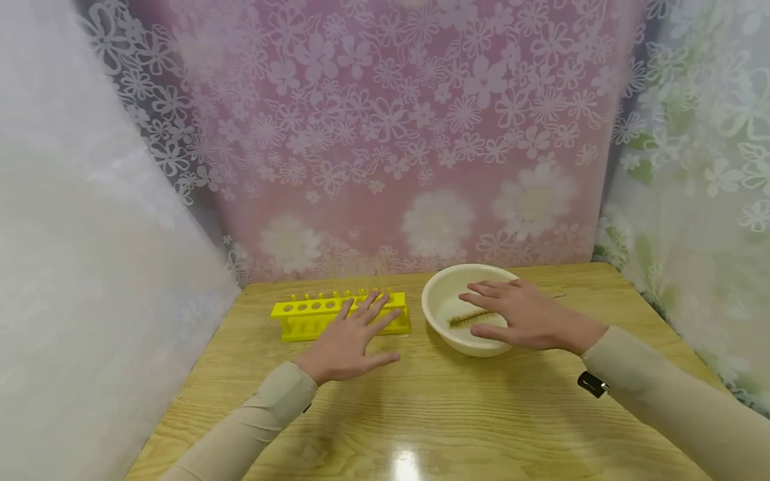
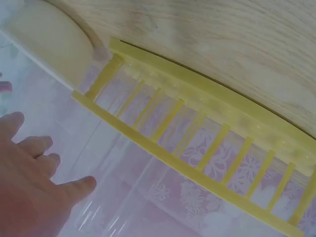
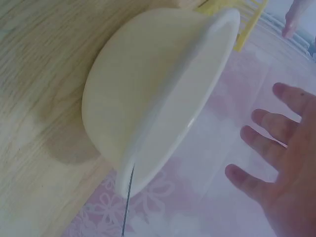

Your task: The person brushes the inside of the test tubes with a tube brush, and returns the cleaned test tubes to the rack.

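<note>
My left hand (image 1: 349,344) hovers in front of a yellow test tube rack (image 1: 309,306), fingers spread and holding nothing. Several clear test tubes (image 2: 129,193) stand in the rack's right part, faint in the head view. Over the right side of a white bowl (image 1: 438,294), my right hand (image 1: 535,319) is stretched out with its fingers apart and nothing in it. A test tube brush (image 1: 464,319) lies in the bowl, its bristles partly hidden under that hand. Its thin wire handle (image 3: 127,200) sticks out past the rim.
Rack and bowl stand side by side toward the back of a wood-grain table (image 1: 397,407). A pink flowered curtain (image 1: 385,133) hangs behind them. Pale sheets (image 1: 102,234) close in the left and right sides.
</note>
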Demonstrator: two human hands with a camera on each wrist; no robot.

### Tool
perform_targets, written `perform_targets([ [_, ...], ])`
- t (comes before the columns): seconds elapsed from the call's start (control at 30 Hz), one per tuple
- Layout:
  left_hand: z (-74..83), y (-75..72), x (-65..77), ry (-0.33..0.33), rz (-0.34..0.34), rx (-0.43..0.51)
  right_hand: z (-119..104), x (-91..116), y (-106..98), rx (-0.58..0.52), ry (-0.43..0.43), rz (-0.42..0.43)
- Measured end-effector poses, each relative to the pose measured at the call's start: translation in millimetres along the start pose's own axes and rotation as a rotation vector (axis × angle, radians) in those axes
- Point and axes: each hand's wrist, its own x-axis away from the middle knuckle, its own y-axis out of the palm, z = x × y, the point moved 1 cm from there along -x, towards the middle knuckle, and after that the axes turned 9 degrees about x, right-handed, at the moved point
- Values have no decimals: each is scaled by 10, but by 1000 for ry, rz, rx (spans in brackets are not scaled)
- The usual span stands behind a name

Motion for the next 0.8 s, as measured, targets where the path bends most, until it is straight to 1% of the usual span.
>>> perform_targets([
  [0.1, -21, -49, 10, -8, 95, 34, 53, 10, -38, 6, 14, 36],
  [0.2, -59, -102, 19, -16, 236, 81, 123, 29, -83, 9, 22, 70],
  [0.27, -103, -129, 23, -39, 318, 109, 177, 46, -112, 22, 24, 89],
  [0.37, -198, -147, 40, -104, 407, 157, 273, 74, -146, 42, 34, 100],
  [0.43, -266, -153, 54, -162, 442, 186, 341, 92, -166, 45, 48, 96],
  [0.57, -383, -161, 79, -262, 473, 236, 493, 145, -169, 36, 81, 57],
  [0.7, -464, -168, 87, -331, 485, 268, 638, 211, -138, 30, 117, 10],
  [0.8, -523, -160, 88, -367, 476, 278, 740, 258, -97, 25, 141, -14],
])
